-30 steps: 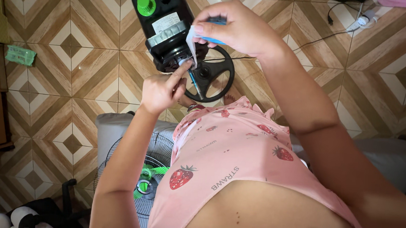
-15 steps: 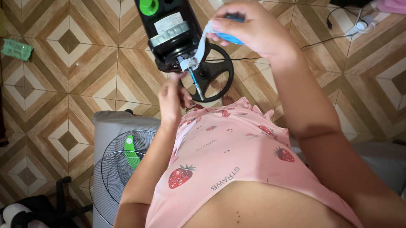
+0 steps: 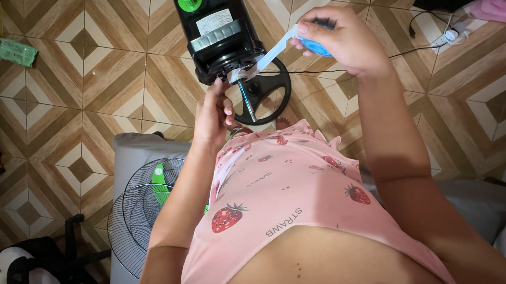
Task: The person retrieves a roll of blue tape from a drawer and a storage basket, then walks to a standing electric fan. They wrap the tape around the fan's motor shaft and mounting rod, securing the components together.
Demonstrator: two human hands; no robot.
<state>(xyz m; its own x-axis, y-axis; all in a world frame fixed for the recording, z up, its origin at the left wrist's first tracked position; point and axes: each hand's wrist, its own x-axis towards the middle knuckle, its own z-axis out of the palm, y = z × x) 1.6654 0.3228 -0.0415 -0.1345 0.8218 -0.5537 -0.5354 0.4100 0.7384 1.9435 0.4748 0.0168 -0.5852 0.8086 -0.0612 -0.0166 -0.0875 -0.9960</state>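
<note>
Over the tiled floor, tape (image 3: 273, 48) is pulled from a blue roll (image 3: 317, 46) pinched in the right hand (image 3: 341, 42), left hand (image 3: 215, 115) fingers curled, seemingly steadying the motor (image 3: 219, 29) shaft (image 3: 247, 100); wrapping needs tension next.

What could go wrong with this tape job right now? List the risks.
1. The thin white tape strip is stretched taut from the blue tape roll in the right hand; it may snap or twist.
2. The black fan motor housing appears steadied only by the left hand near its metal shaft; it could tip.
3. The black power cord trails across the tiled floor and could snag.
</note>
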